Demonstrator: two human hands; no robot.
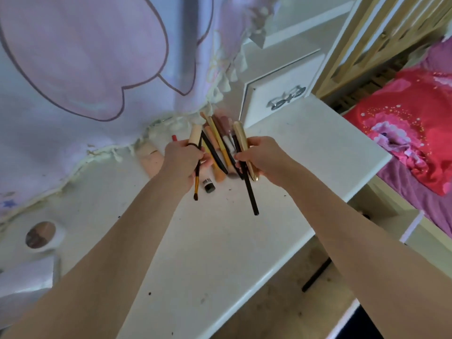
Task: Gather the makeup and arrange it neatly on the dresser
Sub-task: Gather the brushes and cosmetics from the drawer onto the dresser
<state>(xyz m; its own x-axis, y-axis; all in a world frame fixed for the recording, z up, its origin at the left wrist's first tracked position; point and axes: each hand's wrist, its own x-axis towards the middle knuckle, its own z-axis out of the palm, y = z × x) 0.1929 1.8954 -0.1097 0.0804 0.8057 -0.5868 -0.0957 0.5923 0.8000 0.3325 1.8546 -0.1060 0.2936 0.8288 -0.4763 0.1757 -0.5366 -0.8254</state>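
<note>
Both hands (217, 160) pinch a fanned bundle of slim black, gold and peach makeup sticks (221, 152) above the white surface (220, 241), apparently squaring them together

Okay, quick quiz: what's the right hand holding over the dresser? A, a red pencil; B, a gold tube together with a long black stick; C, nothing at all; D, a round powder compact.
B: the right hand grips a gold tube and a long black stick that points down toward the white dresser; the left hand holds other brushes.
</note>
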